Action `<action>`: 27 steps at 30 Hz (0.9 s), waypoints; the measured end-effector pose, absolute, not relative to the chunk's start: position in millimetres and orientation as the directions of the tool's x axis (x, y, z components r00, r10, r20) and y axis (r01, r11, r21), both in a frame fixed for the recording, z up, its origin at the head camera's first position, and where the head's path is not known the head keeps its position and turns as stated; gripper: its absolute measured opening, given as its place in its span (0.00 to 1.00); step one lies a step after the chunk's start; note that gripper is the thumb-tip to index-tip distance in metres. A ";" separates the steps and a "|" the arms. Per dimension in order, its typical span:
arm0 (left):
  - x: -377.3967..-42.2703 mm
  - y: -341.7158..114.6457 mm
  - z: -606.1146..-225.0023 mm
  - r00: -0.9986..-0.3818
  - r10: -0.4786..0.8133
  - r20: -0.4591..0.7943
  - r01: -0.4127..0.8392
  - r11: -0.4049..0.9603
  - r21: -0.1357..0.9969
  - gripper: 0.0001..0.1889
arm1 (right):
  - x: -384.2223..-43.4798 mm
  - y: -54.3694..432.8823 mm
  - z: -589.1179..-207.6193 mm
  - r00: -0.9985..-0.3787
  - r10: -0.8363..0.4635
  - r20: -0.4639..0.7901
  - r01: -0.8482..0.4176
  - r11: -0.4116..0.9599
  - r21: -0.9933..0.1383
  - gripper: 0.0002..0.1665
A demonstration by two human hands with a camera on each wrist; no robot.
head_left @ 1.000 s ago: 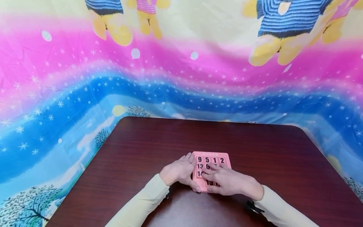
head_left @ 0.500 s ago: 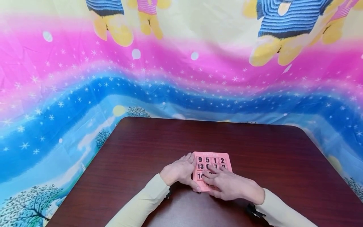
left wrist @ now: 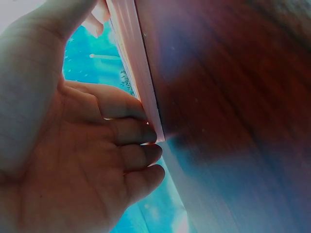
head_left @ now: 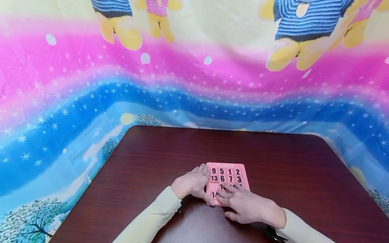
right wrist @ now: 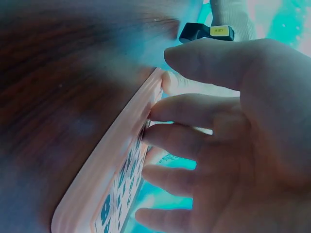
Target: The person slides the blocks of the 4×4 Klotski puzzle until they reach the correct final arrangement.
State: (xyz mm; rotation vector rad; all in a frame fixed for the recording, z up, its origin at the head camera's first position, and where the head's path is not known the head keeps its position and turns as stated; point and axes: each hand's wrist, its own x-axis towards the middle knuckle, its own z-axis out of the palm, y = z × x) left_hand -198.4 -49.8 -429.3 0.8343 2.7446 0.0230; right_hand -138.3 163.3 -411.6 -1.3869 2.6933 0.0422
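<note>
A pink number sliding puzzle [head_left: 226, 165] lies flat on the table. My left hand [head_left: 192, 184] rests along its left edge, thumb at the near left corner; the left wrist view has those fingertips [left wrist: 153, 153] against the puzzle's side [left wrist: 141, 73]. Over the lower rows, my right hand [head_left: 249, 204] reaches in with spread fingers, fingertips on the tiles and thumb off the near edge. The 14 tile [head_left: 214, 195] sits in the bottom left place, with a bare slot above it. Rows 9-5-1-2 and 13-6-7-3 show; the right hand covers part of the lower tiles.
The dark brown wooden table [head_left: 170, 148] has rounded far corners. Behind it hangs a printed curtain [head_left: 194, 81] in pink and blue. A black wrist device [head_left: 275, 233] is strapped at the right sleeve, and another [right wrist: 209, 32] shows in the right wrist view.
The 14 tile has slid down one row, toward me, into the bottom left place. My right hand has drawn nearer with it. The left hand stays put.
</note>
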 end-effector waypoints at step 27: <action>-199.9 -49.4 -428.3 -0.795 0.546 -0.265 0.549 0.833 0.071 0.66 | -185.0 155.0 -413.9 -0.702 -0.680 -0.210 -0.655 0.733 -0.185 0.32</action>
